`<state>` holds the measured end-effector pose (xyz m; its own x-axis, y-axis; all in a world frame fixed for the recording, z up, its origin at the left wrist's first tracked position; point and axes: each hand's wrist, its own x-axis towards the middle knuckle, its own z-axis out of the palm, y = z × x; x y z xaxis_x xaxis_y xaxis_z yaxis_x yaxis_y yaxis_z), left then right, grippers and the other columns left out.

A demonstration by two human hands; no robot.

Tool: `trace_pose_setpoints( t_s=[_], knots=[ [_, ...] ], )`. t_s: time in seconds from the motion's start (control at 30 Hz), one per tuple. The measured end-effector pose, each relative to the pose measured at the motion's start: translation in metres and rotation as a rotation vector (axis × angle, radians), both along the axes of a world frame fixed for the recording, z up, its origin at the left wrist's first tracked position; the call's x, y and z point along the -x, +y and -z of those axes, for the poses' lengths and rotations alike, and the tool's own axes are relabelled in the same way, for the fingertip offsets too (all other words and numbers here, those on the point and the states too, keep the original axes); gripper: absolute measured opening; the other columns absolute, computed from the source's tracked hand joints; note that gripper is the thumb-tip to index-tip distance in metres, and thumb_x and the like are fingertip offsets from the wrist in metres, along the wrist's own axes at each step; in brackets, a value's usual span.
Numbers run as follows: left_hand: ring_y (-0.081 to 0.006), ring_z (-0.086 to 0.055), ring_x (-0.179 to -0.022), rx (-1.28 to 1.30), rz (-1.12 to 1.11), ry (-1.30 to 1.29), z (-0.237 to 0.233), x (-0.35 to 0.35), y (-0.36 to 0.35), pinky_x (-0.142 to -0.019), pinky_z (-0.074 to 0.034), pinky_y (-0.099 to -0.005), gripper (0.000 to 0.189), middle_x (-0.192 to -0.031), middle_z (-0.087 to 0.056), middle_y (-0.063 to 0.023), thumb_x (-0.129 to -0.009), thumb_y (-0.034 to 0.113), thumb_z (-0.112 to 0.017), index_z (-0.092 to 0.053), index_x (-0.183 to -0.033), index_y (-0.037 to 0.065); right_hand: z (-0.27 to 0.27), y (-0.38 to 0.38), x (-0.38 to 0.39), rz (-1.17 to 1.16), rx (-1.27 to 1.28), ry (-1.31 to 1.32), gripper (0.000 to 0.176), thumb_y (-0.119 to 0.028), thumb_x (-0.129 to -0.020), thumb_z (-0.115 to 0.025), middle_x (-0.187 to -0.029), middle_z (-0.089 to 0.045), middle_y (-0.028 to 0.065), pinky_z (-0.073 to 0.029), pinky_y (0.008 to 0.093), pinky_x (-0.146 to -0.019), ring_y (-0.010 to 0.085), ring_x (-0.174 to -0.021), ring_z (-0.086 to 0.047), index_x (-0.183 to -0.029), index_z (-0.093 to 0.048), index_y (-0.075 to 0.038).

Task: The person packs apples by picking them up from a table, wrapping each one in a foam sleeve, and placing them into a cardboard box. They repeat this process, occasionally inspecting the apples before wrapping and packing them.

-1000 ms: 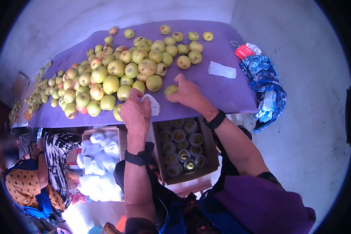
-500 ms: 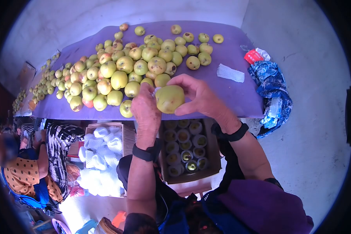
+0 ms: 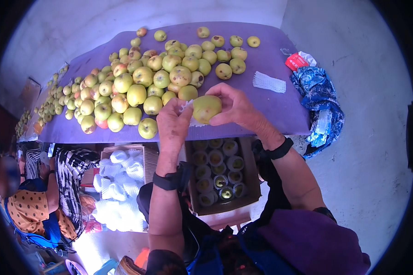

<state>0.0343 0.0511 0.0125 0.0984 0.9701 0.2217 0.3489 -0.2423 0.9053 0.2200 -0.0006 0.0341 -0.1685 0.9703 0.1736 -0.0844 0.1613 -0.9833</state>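
Note:
Above the front edge of the purple table, a yellow-green apple is gripped between the thumb and fingers of my right hand. To its left, my left hand pinches a white foam net, whose mesh shows at the apple's left side and partly beneath it. How far the net covers the apple is hidden by my fingers. Just behind both hands is a heap of yellow-green apples, some with brown spots or a red blush.
A flat foam net lies on the purple table, near blue patterned cloth and a red packet. Below, a carton holds net-wrapped apples beside a box of white foam nets. Another person sits at left.
The apple and my right hand have shifted slightly right. More white mesh now shows between my left fingers and the apple. The whole view has moved a little.

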Motion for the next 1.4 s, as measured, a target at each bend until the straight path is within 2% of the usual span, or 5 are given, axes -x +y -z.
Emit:
trace_pose_setpoints(
  t_s=[0.17, 0.33, 0.6, 1.1, 1.4],
  knots=[
    [-0.0028, -0.041, -0.043, 0.134, 0.186, -0.08, -0.007, 0.0, -0.005, -0.038, -0.032, -0.0207, 0.014, -0.059, -0.052, 0.0034, -0.09, 0.017, -0.062, -0.061, -0.096, 0.003, 0.004, 0.0, -0.005, 0.047, -0.009, -0.074, 0.051, -0.005, -0.066, -0.077, -0.104, -0.059, 0.0074, -0.048, 0.0304, -0.087, 0.016, -0.101, -0.058, -0.11, -0.051, 0.0],
    [-0.0031, -0.043, -0.046, 0.062, 0.201, -0.039, -0.001, 0.0, -0.004, -0.039, -0.031, -0.0203, 0.014, -0.06, -0.054, 0.0031, -0.09, 0.016, -0.06, -0.061, -0.094, 0.003, 0.01, 0.0, -0.005, 0.064, 0.001, -0.066, 0.049, -0.007, -0.067, -0.077, -0.103, -0.059, 0.0073, -0.048, 0.0299, -0.084, 0.0151, -0.098, -0.058, -0.109, -0.052, 0.0],
    [-0.0029, -0.043, -0.05, 0.0, 0.14, -0.079, 0.011, -0.01, -0.005, -0.042, -0.032, -0.0205, 0.013, -0.06, -0.053, 0.0039, -0.088, 0.016, -0.062, -0.062, -0.091, 0.003, 0.014, -0.004, 0.001, 0.265, -0.283, -0.634, 0.051, -0.009, -0.062, -0.079, -0.1, -0.056, 0.0086, -0.049, 0.0319, -0.08, 0.0199, -0.091, -0.058, -0.106, -0.053, -0.003],
    [-0.0078, -0.044, -0.052, -0.149, 0.077, -0.253, 0.016, -0.023, -0.02, -0.05, -0.039, -0.0243, 0.012, -0.055, -0.049, 0.0001, -0.088, 0.013, -0.063, -0.062, -0.092, 0.002, 0.005, -0.006, 0.007, 0.25, -0.239, -0.663, 0.054, -0.011, -0.062, -0.077, -0.097, -0.06, 0.0149, -0.048, 0.0397, -0.081, 0.0329, -0.092, -0.061, -0.107, -0.048, -0.003],
    [-0.0136, -0.058, -0.076, -0.286, 0.092, 0.058, 0.011, -0.021, -0.024, -0.064, -0.047, -0.0286, 0.038, -0.094, -0.061, -0.0095, -0.076, 0.021, -0.077, -0.061, -0.106, 0.004, 0.012, -0.005, 0.004, 0.355, -0.387, -0.72, 0.068, -0.015, -0.061, -0.08, -0.114, -0.053, 0.018, -0.046, 0.0402, -0.09, 0.0343, -0.107, -0.055, -0.119, -0.048, -0.001]
  ],
)
